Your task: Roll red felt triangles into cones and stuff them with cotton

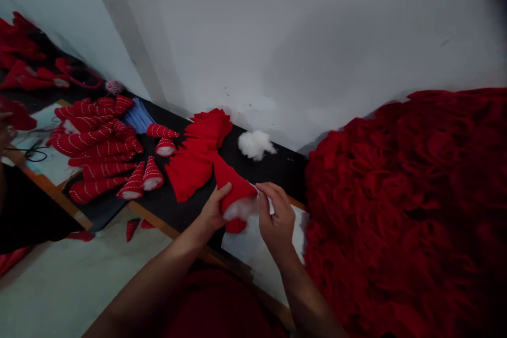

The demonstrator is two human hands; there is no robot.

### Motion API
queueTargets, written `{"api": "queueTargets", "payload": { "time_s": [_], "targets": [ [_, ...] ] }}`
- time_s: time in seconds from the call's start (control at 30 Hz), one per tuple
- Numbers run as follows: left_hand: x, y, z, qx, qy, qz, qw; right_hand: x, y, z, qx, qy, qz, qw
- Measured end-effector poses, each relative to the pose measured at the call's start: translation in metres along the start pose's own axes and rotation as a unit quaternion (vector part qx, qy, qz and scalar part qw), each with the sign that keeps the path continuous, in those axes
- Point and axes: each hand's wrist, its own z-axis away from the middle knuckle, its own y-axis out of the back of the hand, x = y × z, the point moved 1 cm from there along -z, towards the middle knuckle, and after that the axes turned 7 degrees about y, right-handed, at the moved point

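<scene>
Soft, light red cone [236,190], best held by its body: left hand [214,210] grasps it; right hand [276,216] at the stuffing [241,209], grip unclear

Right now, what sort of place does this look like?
Probably a small workshop making stuffed red fabric goods. A big heap of red fabric fills the right, white-stitched red cones lie piled on a black worktop, and the left hand and right hand hold a red cone with white stuffing.

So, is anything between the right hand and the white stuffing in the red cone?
Nothing visible stands between them: the right hand sits directly beside the white stuffing at the mouth of the red fabric cone, which the left hand holds.
</scene>
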Motion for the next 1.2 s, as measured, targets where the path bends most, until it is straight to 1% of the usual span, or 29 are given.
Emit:
{"api": "queueTargets", "payload": {
  "time_s": [0.1,0.17,0.27,0.33,0.4,0.5,0.6,0.67,0.77,0.83,0.93,0.97,1.03,1.1,1.13,1.2],
  "targets": [
    [-0.004,-0.002,-0.003,0.01,0.025,0.0,1.0,-0.006,0.003,0.006,-0.057,0.051,0.008,0.997],
    [-0.006,-0.004,-0.004,0.019,0.034,0.002,0.999,-0.008,-0.001,0.014,-0.093,0.089,0.023,0.991],
    [-0.009,-0.009,-0.006,0.018,0.019,0.002,1.0,-0.006,-0.013,0.023,-0.091,0.109,0.073,0.987],
    [-0.011,-0.011,-0.005,-0.006,-0.001,-0.016,1.0,-0.003,-0.021,0.023,-0.111,0.094,0.082,0.986],
    [-0.01,-0.012,-0.003,-0.051,-0.02,-0.049,0.997,-0.001,-0.026,0.022,-0.162,0.083,0.064,0.981],
    [-0.007,-0.011,0.001,-0.103,-0.037,-0.085,0.99,-0.003,-0.03,0.02,-0.226,0.103,0.047,0.968],
    [-0.003,-0.009,0.006,-0.121,-0.04,-0.107,0.986,-0.007,-0.033,0.019,-0.26,0.127,0.047,0.956],
    [-0.002,-0.009,0.008,-0.124,-0.041,-0.12,0.984,-0.009,-0.036,0.017,-0.266,0.136,0.046,0.953],
    [-0.002,-0.01,0.011,-0.127,-0.046,-0.131,0.982,-0.009,-0.04,0.011,-0.268,0.14,0.035,0.953],
    [0.0,-0.012,0.012,-0.142,-0.045,-0.133,0.98,-0.009,-0.041,0.007,-0.26,0.132,0.018,0.956],
    [0.005,-0.015,0.012,-0.166,-0.014,-0.092,0.982,-0.008,-0.042,0.007,-0.213,0.127,0.016,0.969],
    [0.007,-0.016,0.011,-0.157,0.0,-0.074,0.985,-0.008,-0.043,0.008,-0.192,0.127,0.025,0.973],
    [0.01,-0.017,0.008,-0.1,0.009,-0.055,0.993,-0.006,-0.045,0.011,-0.146,0.133,0.046,0.979],
    [0.012,-0.017,0.006,-0.037,-0.012,-0.057,0.998,-0.004,-0.048,0.016,-0.101,0.137,0.061,0.983],
    [0.013,-0.016,0.005,-0.018,-0.029,-0.061,0.998,-0.003,-0.05,0.018,-0.082,0.136,0.068,0.985],
    [0.017,-0.014,0.005,-0.012,-0.054,-0.074,0.996,-0.003,-0.051,0.021,-0.049,0.126,0.083,0.987]
  ]
}}
